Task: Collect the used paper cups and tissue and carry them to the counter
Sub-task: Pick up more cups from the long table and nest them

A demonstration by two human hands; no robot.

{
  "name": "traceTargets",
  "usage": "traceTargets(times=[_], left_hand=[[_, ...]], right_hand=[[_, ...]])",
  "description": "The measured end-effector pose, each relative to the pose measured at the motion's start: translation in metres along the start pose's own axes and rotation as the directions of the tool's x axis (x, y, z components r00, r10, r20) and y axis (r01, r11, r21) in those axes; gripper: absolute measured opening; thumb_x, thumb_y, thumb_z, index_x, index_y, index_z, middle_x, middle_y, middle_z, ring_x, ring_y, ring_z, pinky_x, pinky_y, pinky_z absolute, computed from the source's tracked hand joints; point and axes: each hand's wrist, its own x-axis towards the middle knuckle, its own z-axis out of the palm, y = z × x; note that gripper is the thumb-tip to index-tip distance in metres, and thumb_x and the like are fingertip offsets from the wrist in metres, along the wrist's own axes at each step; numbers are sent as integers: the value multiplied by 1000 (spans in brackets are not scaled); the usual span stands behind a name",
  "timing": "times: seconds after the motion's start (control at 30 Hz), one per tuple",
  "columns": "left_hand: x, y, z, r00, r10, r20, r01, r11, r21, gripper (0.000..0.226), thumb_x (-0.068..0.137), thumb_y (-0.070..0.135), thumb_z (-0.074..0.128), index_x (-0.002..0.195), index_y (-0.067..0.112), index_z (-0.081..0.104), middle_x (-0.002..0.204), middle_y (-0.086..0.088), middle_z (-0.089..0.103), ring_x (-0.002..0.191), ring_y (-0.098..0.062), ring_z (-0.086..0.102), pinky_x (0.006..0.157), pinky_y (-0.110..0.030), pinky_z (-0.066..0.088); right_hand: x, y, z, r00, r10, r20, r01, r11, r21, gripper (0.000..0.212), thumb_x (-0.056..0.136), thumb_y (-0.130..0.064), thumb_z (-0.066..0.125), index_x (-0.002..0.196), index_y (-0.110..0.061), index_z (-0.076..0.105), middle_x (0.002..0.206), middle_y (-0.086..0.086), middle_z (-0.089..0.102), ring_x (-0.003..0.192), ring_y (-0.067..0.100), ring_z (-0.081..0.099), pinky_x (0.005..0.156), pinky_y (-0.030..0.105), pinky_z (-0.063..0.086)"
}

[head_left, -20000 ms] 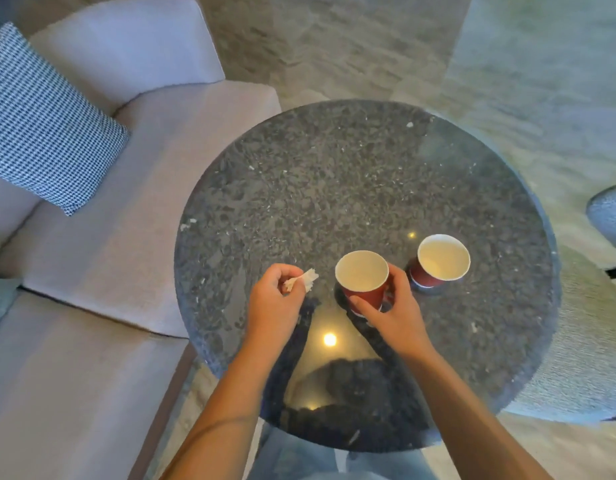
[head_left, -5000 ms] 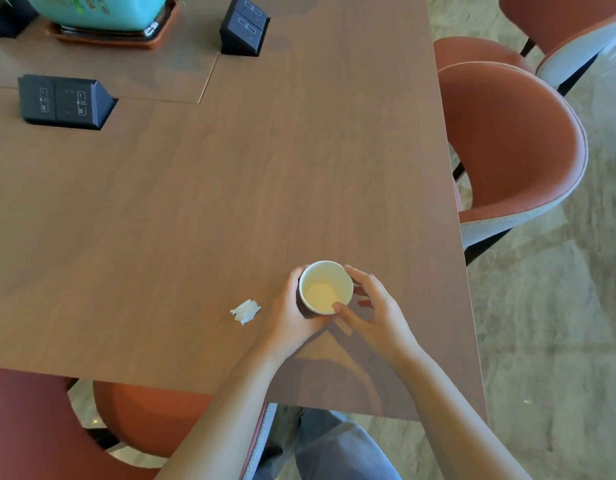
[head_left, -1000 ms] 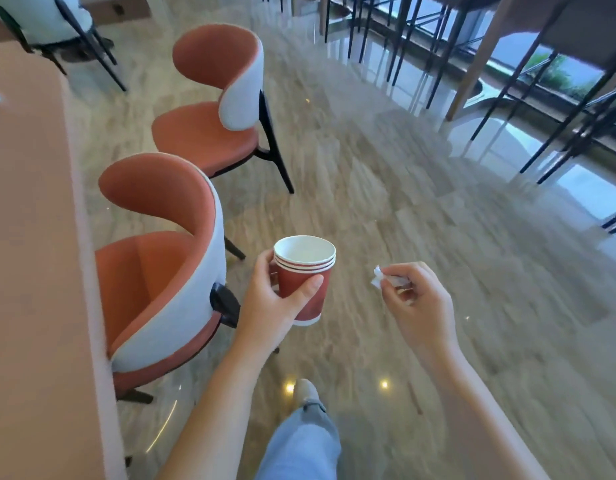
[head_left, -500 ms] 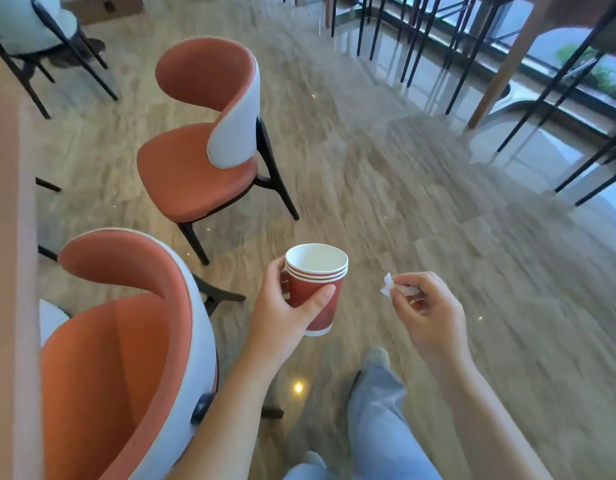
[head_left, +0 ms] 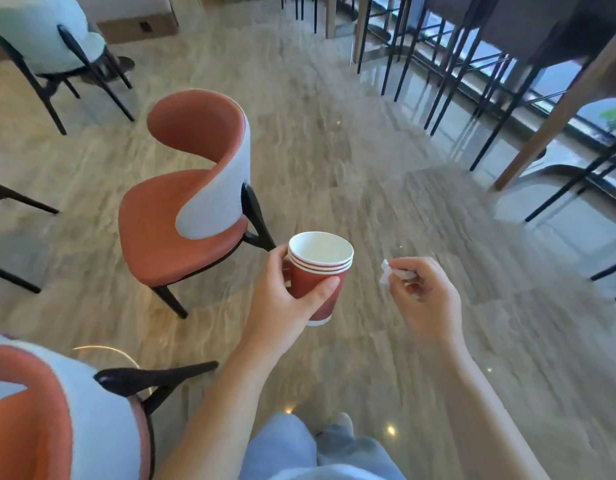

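Stacked cups [head_left: 318, 271] in left hand [head_left: 282, 303], tissue [head_left: 386, 271] pinched by right hand [head_left: 426, 299]

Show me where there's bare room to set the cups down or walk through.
The orange chair's seat is bare. Open floor runs between that chair and the bar stools; among their black legs it is crowded.
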Motion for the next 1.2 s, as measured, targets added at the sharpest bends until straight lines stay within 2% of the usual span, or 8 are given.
traceTargets(times=[0.17,0.37,0.57,0.63,0.77,0.93,1.1,1.2], left_hand=[[75,-1,20,998,-48,-26,48,999,-5,70,58,50,74,119,30,47,114,15,60,103,-3,59,91,-34,51],[194,-3,32,998,-46,-50,45,999,-25,81,51,62,72,120,26,49,114,15,61,104,-3,59,90,-35,51],[337,18,13,995,-29,-95,24,998,-51,68,51,65,71,110,38,49,108,20,61,101,2,59,82,-21,49],[379,28,4,992,-7,-123,0,998,-60,64,53,62,72,108,37,50,108,18,62,100,2,60,82,-21,49],[447,38,-6,986,27,-163,-35,998,-49,71,58,52,76,118,25,50,111,13,63,100,-1,61,82,-19,51],[515,40,-8,985,-19,-173,9,998,-61,66,64,43,79,119,21,50,112,9,63,101,-1,61,82,-15,50],[601,40,-2,968,-57,-244,49,998,-39,81,60,56,79,125,19,48,116,9,63,104,-2,60,88,-24,51],[666,42,5,952,-89,-293,75,996,-56,88,49,62,72,124,23,48,115,11,62,105,-5,60,92,-33,50]], right_hand=[[73,23,8,999,48,-10,-47,998,37,38,78,2,64,74,-35,61,76,-10,61,70,5,57,60,8,41],[185,40,45,994,106,24,-108,992,68,34,79,-2,65,72,-35,63,72,-17,64,68,0,58,61,8,43],[336,16,101,996,32,81,-39,995,90,27,80,-6,66,74,-32,64,69,-22,62,63,-2,55,58,8,41],[381,9,121,994,6,111,-17,995,103,28,80,-7,67,73,-34,63,68,-22,62,62,-3,55,58,7,41],[451,10,157,992,-1,126,-15,992,123,30,79,-6,66,71,-35,63,68,-20,62,62,-2,54,59,6,41],[515,28,193,984,43,174,-61,993,99,32,78,-3,66,70,-33,62,67,-21,62,61,-3,54,59,6,41],[605,41,226,978,27,206,-53,991,124,35,78,-5,66,68,-38,63,70,-18,64,60,-3,55,56,5,41],[674,51,244,973,-1,232,-32,990,138,27,77,-10,68,68,-34,63,67,-19,63,59,-3,54,56,5,40]])
